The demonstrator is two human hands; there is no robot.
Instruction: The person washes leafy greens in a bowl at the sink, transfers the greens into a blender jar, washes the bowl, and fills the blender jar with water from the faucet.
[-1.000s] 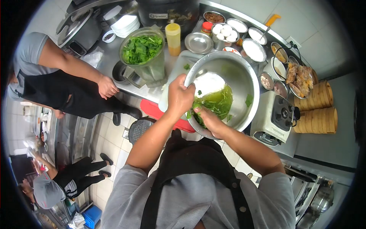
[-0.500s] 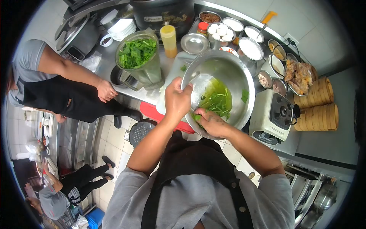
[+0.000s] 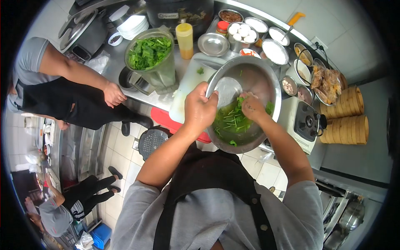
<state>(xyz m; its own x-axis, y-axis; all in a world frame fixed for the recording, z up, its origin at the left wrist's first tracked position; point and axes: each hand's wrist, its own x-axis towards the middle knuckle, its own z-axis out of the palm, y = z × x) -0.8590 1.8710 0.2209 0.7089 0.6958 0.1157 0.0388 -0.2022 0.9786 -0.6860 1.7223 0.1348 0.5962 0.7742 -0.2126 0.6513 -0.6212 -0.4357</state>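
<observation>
My left hand (image 3: pixel 201 107) is closed on the left rim of a large steel mixing bowl (image 3: pixel 270 83), thumb over the edge. The bowl is tilted towards me, with greenish liquid pooled at its near side. Chopped leafy greens (image 3: pixel 232 124) float in this liquid. Inside the bowl, my right hand (image 3: pixel 253 109) has its fingers curled round some of the greens; its fingertips are partly hidden. Left of the bowl stands a blender jug (image 3: pixel 163 79) heaped with cut leaves (image 3: pixel 150 52). Beneath the bowl's left side lies a white cutting board (image 3: pixel 181 98).
A squeeze bottle (image 3: pixel 184 39) stands behind the board. At the back right are a bowl of eggs (image 3: pixel 242 32), several steel tubs, a blender base (image 3: pixel 306 125) and bamboo steamers (image 3: pixel 346 130). A co-worker's hand (image 3: pixel 113 95) hangs near the counter's left edge. Another person works farther back.
My right hand has moved from the bowl's near rim up and right, deeper into the bowl. The bowl has shifted slightly right, and its liquid and greens have spread nearer me.
</observation>
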